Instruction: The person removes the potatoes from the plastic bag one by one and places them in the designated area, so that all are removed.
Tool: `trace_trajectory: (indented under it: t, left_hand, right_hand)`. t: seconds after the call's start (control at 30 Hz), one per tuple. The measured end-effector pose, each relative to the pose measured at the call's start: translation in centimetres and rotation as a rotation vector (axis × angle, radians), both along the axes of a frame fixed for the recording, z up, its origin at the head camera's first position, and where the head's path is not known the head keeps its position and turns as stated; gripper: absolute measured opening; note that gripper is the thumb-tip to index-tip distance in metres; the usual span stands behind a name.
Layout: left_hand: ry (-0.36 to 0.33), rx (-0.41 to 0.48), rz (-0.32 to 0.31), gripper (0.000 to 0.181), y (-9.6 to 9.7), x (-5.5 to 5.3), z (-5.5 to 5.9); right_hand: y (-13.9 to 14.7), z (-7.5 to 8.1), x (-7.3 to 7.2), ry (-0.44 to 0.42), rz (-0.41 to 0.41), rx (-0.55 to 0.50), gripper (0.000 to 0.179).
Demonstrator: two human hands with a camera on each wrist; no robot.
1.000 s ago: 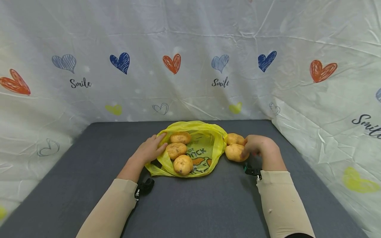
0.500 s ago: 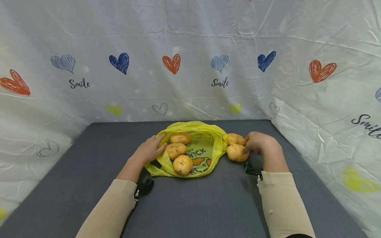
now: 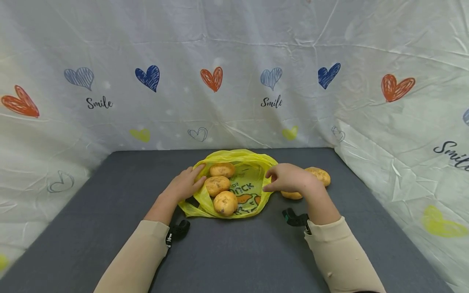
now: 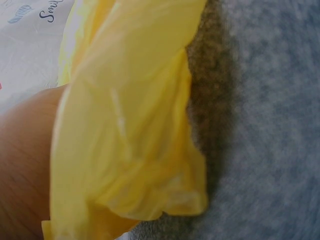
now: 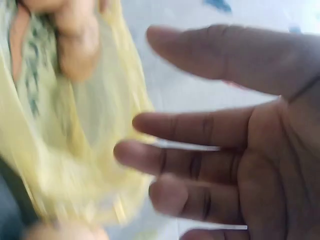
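Note:
A yellow plastic bag (image 3: 242, 154) lies with its mouth open toward me, printed with lettering and orange shapes inside. Three potatoes (image 3: 217, 186) are in its left half. My left hand (image 3: 186, 184) rests on the bag's left rim, fingers extended along it; in the left wrist view the yellow film (image 4: 125, 125) covers most of that hand. At the right rim is my right hand (image 3: 287, 178), with spread fingers (image 5: 200, 127) and nothing in the palm. One loose potato (image 3: 319, 176) shows behind its wrist, and another potato (image 3: 292, 195) is partly hidden beneath it.
The dark grey tabletop (image 3: 234, 256) runs back to a white sheet (image 3: 234, 49) printed with hearts and "Smile" lettering. The sheet also hangs along both sides. A black strap mount sits on each wrist.
My right hand has left the loose potatoes and moved left to the bag's right rim. A potato at the right now shows where the hand was. My left hand stays put.

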State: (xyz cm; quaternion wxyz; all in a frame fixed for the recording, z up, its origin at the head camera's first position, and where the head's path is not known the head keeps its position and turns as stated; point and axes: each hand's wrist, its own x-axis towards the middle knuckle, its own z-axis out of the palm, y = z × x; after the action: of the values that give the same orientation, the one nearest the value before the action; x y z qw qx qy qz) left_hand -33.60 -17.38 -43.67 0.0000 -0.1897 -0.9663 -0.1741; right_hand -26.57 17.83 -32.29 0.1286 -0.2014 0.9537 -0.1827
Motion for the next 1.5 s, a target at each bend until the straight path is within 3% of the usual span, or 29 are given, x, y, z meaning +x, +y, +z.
trace_trajectory:
  t: [0.17, 0.3, 0.43, 0.57, 0.8, 1.07, 1.27, 1.5]
  left_hand:
    - [-0.002, 0.002, 0.003, 0.062, -0.1, 0.1, 0.0]
    - [0.0, 0.0, 0.006, 0.062, 0.0, 0.0, 0.0]
    - [0.002, -0.002, 0.008, 0.061, 0.2, -0.2, 0.1]
    - [-0.008, -0.008, 0.001, 0.061, 0.5, -0.3, 0.1]
    - [-0.024, -0.015, -0.002, 0.061, 0.7, -0.1, -0.1]
    - [-0.029, -0.01, -0.013, 0.061, 0.9, 0.2, 0.2]
    - [-0.039, -0.024, -0.005, 0.062, 0.8, 0.1, 0.1]
    - [-0.034, -0.02, 0.003, 0.061, 0.4, 0.1, 0.1]
  right_hand:
    - [-5.2, -1.3, 1.5, 0.054, 0.165, 0.034, 0.042]
    - [-8.8, -2.7, 2.8, 0.18, 0.223, 0.177, 0.04]
    - [-10.4, -3.7, 3.7, 0.323, 0.2, 0.28, 0.039]
    - [-10.6, -4.3, 3.7, 0.365, 0.092, 0.301, 0.039]
    - [-9.7, -5.1, 2.4, 0.32, -0.07, 0.285, 0.048]
    - [-7.3, -4.8, 0.7, 0.255, -0.141, 0.188, 0.042]
    - [-5.5, -4.2, -0.4, 0.21, -0.141, 0.173, 0.049]
    - [-5.0, -4.6, -1.5, 0.161, -0.065, 0.165, 0.021]
